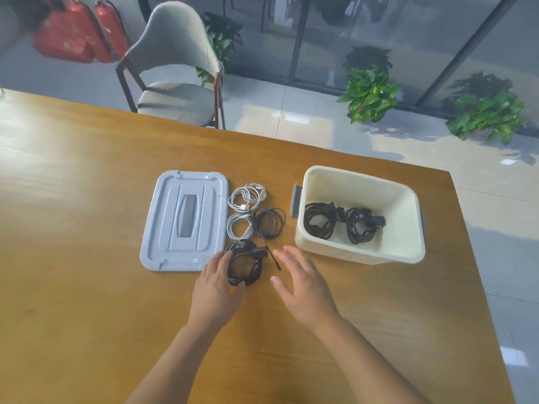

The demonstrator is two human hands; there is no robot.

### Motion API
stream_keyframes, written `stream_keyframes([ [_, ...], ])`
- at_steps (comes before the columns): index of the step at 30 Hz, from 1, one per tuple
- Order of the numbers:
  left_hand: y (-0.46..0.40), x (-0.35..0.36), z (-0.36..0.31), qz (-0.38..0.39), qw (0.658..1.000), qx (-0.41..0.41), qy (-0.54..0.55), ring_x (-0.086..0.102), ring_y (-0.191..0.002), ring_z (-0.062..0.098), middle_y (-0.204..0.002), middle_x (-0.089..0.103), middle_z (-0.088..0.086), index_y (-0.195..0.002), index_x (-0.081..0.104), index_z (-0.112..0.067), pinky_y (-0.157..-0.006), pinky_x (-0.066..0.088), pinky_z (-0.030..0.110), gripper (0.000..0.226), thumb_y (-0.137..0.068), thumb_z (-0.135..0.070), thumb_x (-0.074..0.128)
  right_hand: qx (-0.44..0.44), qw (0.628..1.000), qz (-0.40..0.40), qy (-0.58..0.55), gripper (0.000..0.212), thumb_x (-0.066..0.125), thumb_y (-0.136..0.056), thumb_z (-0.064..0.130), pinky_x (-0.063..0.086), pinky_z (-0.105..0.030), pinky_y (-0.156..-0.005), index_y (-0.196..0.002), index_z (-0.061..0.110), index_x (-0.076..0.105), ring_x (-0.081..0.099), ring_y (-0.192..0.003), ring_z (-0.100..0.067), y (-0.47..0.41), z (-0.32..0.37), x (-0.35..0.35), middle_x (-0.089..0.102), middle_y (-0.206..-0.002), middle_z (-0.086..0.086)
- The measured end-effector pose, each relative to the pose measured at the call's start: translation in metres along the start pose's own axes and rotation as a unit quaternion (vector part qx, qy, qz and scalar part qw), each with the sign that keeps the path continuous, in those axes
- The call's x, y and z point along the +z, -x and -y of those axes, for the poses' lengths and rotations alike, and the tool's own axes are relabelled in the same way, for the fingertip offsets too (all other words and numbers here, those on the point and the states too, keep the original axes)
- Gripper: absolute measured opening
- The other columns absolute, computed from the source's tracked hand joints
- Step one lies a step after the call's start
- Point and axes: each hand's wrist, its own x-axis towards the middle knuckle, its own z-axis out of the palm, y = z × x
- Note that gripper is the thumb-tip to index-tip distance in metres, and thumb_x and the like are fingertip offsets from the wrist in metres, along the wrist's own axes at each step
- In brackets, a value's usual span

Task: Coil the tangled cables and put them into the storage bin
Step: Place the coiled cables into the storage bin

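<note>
I am cupping a black coil (244,265) with my left hand (217,287), just left of the bin (361,255), my right hand (302,284) hovering wide beside it, ready to lift it in.

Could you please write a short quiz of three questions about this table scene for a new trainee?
1. How many black cable coils lie inside the storage bin?
2. True or false: the grey lid is closed on the bin.
3. Which hand touches the black coil nearest the person: A) left hand, B) right hand, C) both?

Key:
1. Two.
2. False; it lies flat on the table, left of the loose coils.
3. A; the right hand is open beside it, not touching.
</note>
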Motion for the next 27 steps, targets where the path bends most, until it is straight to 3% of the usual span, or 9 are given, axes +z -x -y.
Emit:
stream_keyframes([
  [3, -0.004, 0.005, 0.005, -0.004, 1.0, -0.001, 0.004, 0.045, -0.139, 0.027, -0.153, 0.048, 0.004, -0.155, 0.041, -0.012, -0.114, 0.04, 0.039, 0.075, -0.091, -0.03, 0.075, 0.04, 0.998, 0.038, -0.009, 0.058, 0.051, -0.105, 0.047, 0.03, -0.032, -0.119, -0.159, 0.041, 0.032, 0.025, -0.152, -0.008, -0.017, 0.004, 0.015, 0.02, -0.168, 0.014],
  [9, -0.027, 0.011, 0.004, -0.015, 1.0, 0.008, -0.01, 0.044, -0.139, 0.027, -0.151, 0.053, 0.003, -0.152, 0.044, -0.012, -0.113, 0.039, 0.042, 0.072, -0.09, -0.03, 0.074, 0.109, 0.994, 0.024, -0.02, 0.062, 0.046, -0.107, 0.049, 0.031, -0.039, -0.121, -0.163, 0.04, 0.021, 0.02, -0.158, -0.015, -0.055, 0.0, 0.022, 0.008, -0.174, 0.009],
  [14, -0.04, 0.016, 0.004, -0.023, 0.999, -0.003, -0.03, 0.041, -0.14, 0.029, -0.144, 0.058, 0.002, -0.154, 0.041, -0.016, -0.111, 0.036, 0.047, 0.078, -0.087, -0.036, 0.077, 0.102, 0.992, 0.056, -0.039, 0.062, 0.045, -0.104, 0.06, 0.028, -0.043, -0.122, -0.158, 0.058, 0.015, 0.007, -0.16, -0.014, -0.073, -0.004, 0.026, -0.007, -0.173, 0.013],
  [17, -0.045, 0.02, 0.005, -0.031, 0.999, -0.004, -0.043, 0.042, -0.141, 0.034, -0.141, 0.061, 0.006, -0.151, 0.045, -0.014, -0.113, 0.035, 0.051, 0.078, -0.085, -0.036, 0.08, 0.08, 0.995, 0.048, -0.047, 0.059, 0.045, -0.104, 0.061, 0.018, -0.036, -0.122, -0.156, 0.062, 0.017, -0.002, -0.161, -0.013, -0.084, -0.003, 0.028, -0.012, -0.173, 0.014],
  [20, -0.05, 0.021, 0.006, -0.038, 0.998, -0.001, -0.052, 0.046, -0.137, 0.035, -0.133, 0.065, 0.007, -0.145, 0.051, -0.012, -0.111, 0.036, 0.053, 0.072, -0.082, -0.031, 0.083, 0.067, 0.996, 0.003, -0.06, 0.059, 0.048, -0.104, 0.058, 0.017, -0.031, -0.119, -0.157, 0.055, 0.022, 0.007, -0.159, -0.012, -0.096, 0.004, 0.031, -0.003, -0.175, 0.008],
  [23, -0.056, 0.018, 0.007, -0.035, 0.997, -0.002, -0.064, 0.048, -0.132, 0.033, -0.123, 0.068, 0.005, -0.139, 0.057, -0.014, -0.109, 0.037, 0.05, 0.063, -0.082, -0.029, 0.081, 0.123, 0.99, -0.019, -0.068, 0.059, 0.047, -0.106, 0.053, 0.029, -0.04, -0.12, -0.159, 0.043, 0.025, 0.018, -0.157, -0.018, -0.106, 0.008, 0.036, 0.01, -0.174, -0.001],
  [27, -0.06, 0.013, 0.009, -0.022, 0.998, 0.008, -0.062, 0.051, -0.122, 0.029, -0.118, 0.067, -0.002, -0.129, 0.064, -0.021, -0.102, 0.039, 0.044, 0.05, -0.084, -0.034, 0.08, 0.198, 0.978, -0.026, -0.064, 0.045, 0.049, -0.108, 0.044, 0.038, -0.035, -0.113, -0.146, 0.021, 0.052, 0.04, -0.146, -0.02, -0.112, 0.007, 0.04, 0.036, -0.161, -0.003],
])
